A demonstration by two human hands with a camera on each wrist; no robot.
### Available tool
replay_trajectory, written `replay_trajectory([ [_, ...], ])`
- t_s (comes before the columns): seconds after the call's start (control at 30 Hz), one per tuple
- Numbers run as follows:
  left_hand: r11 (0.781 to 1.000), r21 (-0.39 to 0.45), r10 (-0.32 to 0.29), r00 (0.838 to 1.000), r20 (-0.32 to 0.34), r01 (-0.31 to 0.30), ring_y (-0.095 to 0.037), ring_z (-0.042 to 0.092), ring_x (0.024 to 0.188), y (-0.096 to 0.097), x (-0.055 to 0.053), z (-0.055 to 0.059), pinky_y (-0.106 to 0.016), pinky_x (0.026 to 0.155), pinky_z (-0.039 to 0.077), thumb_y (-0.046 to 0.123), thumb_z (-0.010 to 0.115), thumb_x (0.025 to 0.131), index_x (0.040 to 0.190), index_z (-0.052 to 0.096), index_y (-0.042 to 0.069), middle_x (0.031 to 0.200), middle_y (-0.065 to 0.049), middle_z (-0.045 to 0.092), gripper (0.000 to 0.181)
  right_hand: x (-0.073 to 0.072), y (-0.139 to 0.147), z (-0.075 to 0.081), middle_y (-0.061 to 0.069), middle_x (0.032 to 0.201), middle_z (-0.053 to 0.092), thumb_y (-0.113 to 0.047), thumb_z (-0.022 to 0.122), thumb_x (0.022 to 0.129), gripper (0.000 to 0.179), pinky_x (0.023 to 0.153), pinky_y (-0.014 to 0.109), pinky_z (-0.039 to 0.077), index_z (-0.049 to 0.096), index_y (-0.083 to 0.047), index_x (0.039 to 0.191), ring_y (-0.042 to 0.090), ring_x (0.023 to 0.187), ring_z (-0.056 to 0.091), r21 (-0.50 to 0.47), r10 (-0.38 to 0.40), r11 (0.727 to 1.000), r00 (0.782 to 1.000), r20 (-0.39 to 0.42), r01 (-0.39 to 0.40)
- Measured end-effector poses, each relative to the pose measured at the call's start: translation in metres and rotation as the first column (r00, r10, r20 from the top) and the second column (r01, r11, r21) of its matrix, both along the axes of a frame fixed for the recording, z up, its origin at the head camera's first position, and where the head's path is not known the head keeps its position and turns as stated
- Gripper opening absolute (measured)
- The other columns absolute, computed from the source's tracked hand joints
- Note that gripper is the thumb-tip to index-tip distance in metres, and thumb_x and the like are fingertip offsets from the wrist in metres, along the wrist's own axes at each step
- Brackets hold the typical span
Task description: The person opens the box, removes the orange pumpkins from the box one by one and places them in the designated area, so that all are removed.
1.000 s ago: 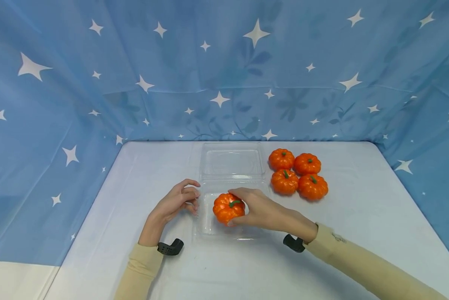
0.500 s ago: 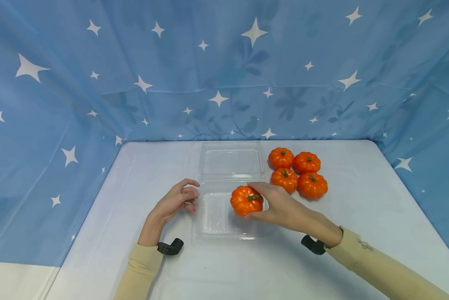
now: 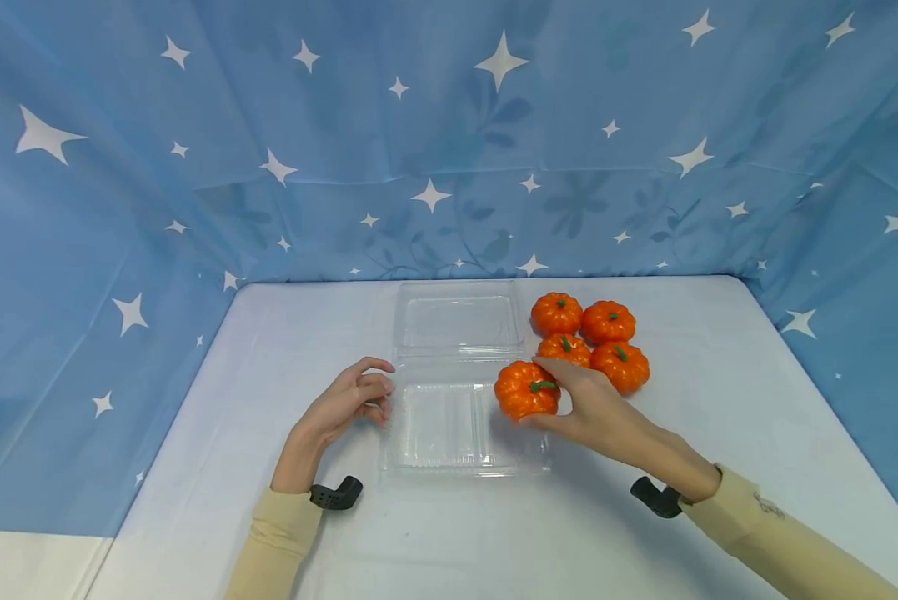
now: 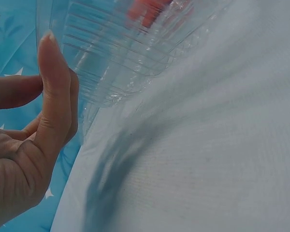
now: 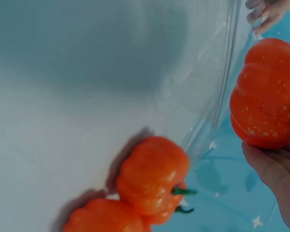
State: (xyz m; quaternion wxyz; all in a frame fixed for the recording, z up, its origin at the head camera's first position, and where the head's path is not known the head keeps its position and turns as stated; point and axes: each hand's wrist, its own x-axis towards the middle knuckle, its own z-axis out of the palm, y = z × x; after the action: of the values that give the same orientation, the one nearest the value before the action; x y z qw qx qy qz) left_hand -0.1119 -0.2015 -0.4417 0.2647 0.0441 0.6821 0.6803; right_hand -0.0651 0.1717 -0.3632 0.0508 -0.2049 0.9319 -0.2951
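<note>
My right hand (image 3: 602,417) grips a small orange toy pumpkin (image 3: 522,392) with a green stem between thumb and fingers. It holds the pumpkin above the right end of a clear plastic clamshell box (image 3: 433,425). In the right wrist view the held pumpkin (image 5: 268,96) shows its speckled side. The box lies open, its lid (image 3: 459,321) folded back toward the far side, and no pumpkin is in the base. My left hand (image 3: 347,400) stands at the box's left edge, fingers loosely bent and holding nothing; whether the fingertips touch the wall I cannot tell.
Several more pumpkins (image 3: 619,367) stand in a close cluster right of the lid, just behind my right hand. All this is on a white-covered table (image 3: 719,400). A blue curtain (image 3: 449,125) with white stars hangs behind and along the sides.
My right hand has moved to the right with the pumpkin, from over the middle of the box base to its right end, close to the cluster. The left hand has stayed in place.
</note>
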Motion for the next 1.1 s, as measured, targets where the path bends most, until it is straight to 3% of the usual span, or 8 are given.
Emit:
replay_trajectory([
  [0.27,1.0,0.002,-0.004,1.0,-0.011,0.004,-0.017,0.064,0.064,0.002,0.0,0.0,-0.033,0.062,0.059,0.007,0.053,0.105,0.143,0.034,-0.009,0.082,-0.007,0.061,0.046,0.0,0.029,0.0,0.021,0.135,0.064,-0.032,0.09,0.08,0.086,0.089,0.049,0.06,0.05,0.006,0.146,0.031,0.109,0.062,-0.007,-0.09,0.996,0.996,-0.014,0.089],
  [0.53,1.0,0.004,0.0,1.0,-0.008,0.0,-0.018,0.063,0.065,0.003,0.002,0.0,-0.032,0.062,0.059,0.007,0.053,0.105,0.143,0.034,-0.009,0.081,-0.007,0.061,0.046,-0.003,0.051,-0.005,0.028,0.145,0.055,-0.033,0.088,0.082,0.088,0.098,0.06,0.054,0.046,0.009,0.148,0.044,0.128,0.055,0.031,-0.164,0.986,0.986,0.021,0.163],
  [0.87,1.0,-0.025,-0.006,1.0,-0.03,0.005,-0.017,0.062,0.065,-0.004,0.001,0.001,-0.032,0.064,0.058,0.008,0.054,0.105,0.142,0.035,-0.009,0.08,-0.008,0.061,0.045,0.0,0.066,-0.028,0.032,0.141,0.056,-0.025,0.089,0.081,0.085,0.098,0.058,0.054,0.048,0.013,0.144,0.043,0.123,0.059,0.034,-0.171,0.985,0.985,0.024,0.17],
  [1.1,0.999,-0.051,-0.008,0.999,-0.048,0.006,-0.016,0.062,0.066,0.0,0.001,0.002,-0.033,0.064,0.058,0.008,0.054,0.104,0.142,0.036,-0.01,0.082,-0.007,0.062,0.046,0.004,0.069,-0.035,0.029,0.144,0.055,-0.023,0.089,0.081,0.08,0.104,0.061,0.049,0.05,0.01,0.143,0.046,0.132,0.053,0.041,-0.166,0.985,0.986,0.017,0.165],
])
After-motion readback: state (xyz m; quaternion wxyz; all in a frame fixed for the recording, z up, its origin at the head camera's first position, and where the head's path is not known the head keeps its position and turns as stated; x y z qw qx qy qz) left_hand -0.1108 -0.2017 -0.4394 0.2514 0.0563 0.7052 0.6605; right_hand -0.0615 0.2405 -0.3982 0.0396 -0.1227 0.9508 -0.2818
